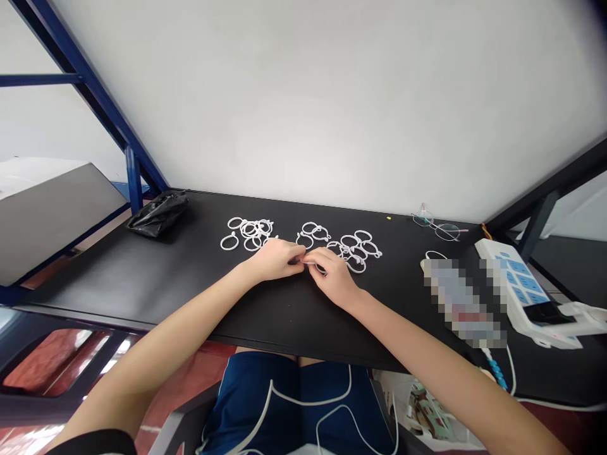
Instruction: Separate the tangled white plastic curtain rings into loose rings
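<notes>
Head view: left hand (277,259) and right hand (334,275) meet fingertip to fingertip, each grip pinched nearly closed on one white ring (310,262), just above black surface (190,272). Loose rings left (256,229), more rings right (348,249), beyond hands.

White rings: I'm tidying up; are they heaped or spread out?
Spread out: most rings lie in loose, partly overlapping clusters across the black tabletop.

The head-worn camera looks forward and down over the nearby black desk (142,272).
</notes>
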Demonstrator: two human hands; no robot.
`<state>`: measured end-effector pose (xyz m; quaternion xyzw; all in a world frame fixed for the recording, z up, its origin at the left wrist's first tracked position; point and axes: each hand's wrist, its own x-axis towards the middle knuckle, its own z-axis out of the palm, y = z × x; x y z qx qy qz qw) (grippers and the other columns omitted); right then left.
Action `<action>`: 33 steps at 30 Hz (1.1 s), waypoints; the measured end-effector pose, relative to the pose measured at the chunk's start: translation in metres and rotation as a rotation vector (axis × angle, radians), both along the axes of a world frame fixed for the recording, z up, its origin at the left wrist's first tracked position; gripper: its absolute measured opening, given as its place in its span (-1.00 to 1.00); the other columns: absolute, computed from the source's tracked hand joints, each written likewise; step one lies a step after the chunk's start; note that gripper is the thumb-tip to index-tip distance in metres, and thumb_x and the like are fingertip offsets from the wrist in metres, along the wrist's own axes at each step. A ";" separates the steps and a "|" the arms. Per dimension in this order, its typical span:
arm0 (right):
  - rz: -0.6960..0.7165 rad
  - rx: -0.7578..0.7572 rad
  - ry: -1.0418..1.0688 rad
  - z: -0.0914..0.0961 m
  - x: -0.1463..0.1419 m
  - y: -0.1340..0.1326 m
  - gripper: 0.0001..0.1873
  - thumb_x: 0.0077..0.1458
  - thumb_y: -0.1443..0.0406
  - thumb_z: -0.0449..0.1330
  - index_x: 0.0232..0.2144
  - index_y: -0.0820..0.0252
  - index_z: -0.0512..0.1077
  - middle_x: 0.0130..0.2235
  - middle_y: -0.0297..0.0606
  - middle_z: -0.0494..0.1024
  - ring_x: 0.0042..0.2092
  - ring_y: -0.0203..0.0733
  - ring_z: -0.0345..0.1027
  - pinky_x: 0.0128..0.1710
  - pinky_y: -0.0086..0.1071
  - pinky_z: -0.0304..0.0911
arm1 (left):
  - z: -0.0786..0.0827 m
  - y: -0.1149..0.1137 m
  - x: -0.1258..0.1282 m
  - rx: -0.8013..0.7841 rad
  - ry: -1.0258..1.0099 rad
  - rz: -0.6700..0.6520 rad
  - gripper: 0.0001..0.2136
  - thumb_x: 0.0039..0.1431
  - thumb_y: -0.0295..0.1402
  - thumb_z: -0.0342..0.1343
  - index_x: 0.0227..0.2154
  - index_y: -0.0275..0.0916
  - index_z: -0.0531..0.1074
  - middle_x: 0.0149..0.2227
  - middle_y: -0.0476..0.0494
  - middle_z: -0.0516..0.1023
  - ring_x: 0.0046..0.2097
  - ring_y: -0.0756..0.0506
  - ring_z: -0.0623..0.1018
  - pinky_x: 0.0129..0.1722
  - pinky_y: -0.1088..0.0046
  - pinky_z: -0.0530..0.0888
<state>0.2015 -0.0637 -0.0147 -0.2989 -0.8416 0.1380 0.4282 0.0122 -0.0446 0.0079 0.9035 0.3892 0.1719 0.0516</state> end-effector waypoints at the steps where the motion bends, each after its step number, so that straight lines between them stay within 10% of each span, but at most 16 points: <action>1: 0.001 0.001 0.002 0.000 0.000 0.000 -0.75 0.15 0.51 0.04 -0.29 0.14 0.45 -0.26 -0.22 0.56 -0.22 -0.14 0.43 -0.18 -0.21 0.38 | 0.000 0.000 0.000 0.003 0.001 0.003 -0.86 0.10 -0.35 0.02 -0.53 -0.23 0.27 -0.57 0.06 0.35 -0.53 0.04 0.32 -0.50 0.52 0.13; 33: 0.012 0.003 -0.057 -0.001 0.003 0.007 -0.72 0.19 0.50 0.01 -0.25 0.13 0.46 -0.24 -0.22 0.56 -0.23 -0.14 0.41 -0.18 -0.20 0.35 | 0.000 -0.001 0.000 0.052 -0.028 0.040 -0.95 0.14 -0.42 -0.01 -0.34 -0.20 0.33 -0.52 0.07 0.42 -0.51 0.04 0.41 -0.49 0.56 0.18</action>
